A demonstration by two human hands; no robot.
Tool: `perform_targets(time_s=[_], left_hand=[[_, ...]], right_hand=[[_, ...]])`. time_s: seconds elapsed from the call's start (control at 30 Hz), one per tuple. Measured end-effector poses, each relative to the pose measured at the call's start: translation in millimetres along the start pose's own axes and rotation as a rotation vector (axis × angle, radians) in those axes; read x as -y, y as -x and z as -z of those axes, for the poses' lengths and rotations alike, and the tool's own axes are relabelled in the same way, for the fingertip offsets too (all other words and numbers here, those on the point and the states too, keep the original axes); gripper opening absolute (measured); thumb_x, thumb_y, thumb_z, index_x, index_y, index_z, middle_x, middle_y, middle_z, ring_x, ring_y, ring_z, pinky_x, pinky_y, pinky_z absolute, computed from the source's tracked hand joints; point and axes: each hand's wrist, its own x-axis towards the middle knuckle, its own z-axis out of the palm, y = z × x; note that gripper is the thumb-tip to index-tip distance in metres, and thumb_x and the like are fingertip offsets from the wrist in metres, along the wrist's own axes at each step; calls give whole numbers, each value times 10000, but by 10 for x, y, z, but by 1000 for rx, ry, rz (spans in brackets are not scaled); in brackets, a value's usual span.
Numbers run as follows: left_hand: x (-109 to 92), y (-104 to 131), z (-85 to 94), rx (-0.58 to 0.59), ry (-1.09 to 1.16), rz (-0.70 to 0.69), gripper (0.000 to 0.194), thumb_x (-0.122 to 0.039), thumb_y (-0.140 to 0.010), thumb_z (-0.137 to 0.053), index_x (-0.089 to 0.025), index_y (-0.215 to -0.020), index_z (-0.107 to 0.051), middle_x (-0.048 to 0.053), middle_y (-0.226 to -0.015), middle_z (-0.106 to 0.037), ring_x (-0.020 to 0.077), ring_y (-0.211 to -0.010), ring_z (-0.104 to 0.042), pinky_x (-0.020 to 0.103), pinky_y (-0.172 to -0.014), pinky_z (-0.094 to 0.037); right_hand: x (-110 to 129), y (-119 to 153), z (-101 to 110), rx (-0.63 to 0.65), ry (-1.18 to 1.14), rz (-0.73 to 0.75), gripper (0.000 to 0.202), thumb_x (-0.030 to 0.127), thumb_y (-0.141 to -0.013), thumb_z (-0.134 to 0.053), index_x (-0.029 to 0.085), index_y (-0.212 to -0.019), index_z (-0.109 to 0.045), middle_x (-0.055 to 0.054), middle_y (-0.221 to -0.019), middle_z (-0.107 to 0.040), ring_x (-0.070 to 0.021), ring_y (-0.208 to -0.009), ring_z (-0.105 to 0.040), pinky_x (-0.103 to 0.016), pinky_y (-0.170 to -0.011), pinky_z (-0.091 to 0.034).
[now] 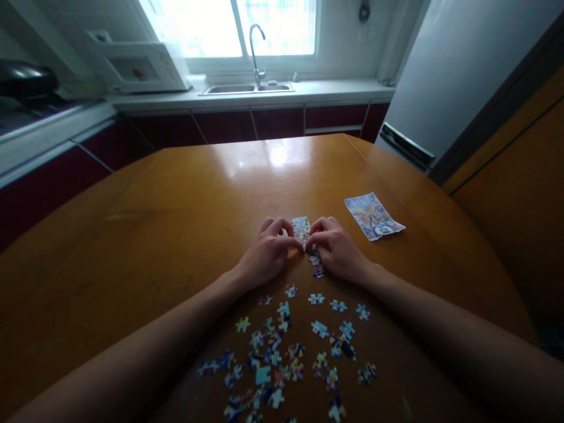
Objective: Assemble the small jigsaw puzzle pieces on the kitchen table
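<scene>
Rests a bare left hand and a bare right hand close together over a broad, glossy, orange-brown wooden table, flanking a small, partly joined, multicoloured cardboard jigsaw section. Taking that section as the clock's centre, has the left hand at about 8 o'clock and the right hand at about 4. Bends the left thumb and forefinger toward the section's lower edge; curves the right thumb and forefinger in from the opposite side, almost meeting the left thumb. Cannot tell whether the fingers of either hand clamp a piece or only touch the edge. Covers part of a narrow, darker strip of joined cardboard pieces with the right hand, at 5 o'clock. Has many loose, small, multicoloured interlocking cardboard pieces spread from 5 to 7 o'clock, some lying apart, others crowded close together. Has a creased, blue, printed paper sheet at about 3 o'clock, beyond the right hand and apart from it. Faces a white kitchen counter toward 12 o'clock, with a silver, double-bowl metal sink and a curved metal tap between 11 and 12, beneath a bright, pale-framed window. Includes a tall, grey refrigerator between 1 and 2.
</scene>
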Motion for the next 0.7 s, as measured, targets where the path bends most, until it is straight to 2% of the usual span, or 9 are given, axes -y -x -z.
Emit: perform_targets(time_s=[0.43,0.7], left_hand=[[-1,-6,5,-20,21,-17,480,88,-749,-485,-272,-907,-759,39,-971,-567,203,-955,-471,369,-867,-446],[2,-10,-3,17,10,2,490,87,-737,-480,-285,-884,-762,34,-996,-563,207,-989,-465,382,-897,-445]], right_hand=[[-25,-6,-14,-3,0,10,315,-17,-778,-547,231,-748,-740,-42,-918,-614,-203,-975,-537,-361,-874,-455],[-21,-19,11,-128,-33,-15,266,11,-804,-531,197,-878,-706,-50,-900,-620,-205,-948,-556,-360,-861,-462]])
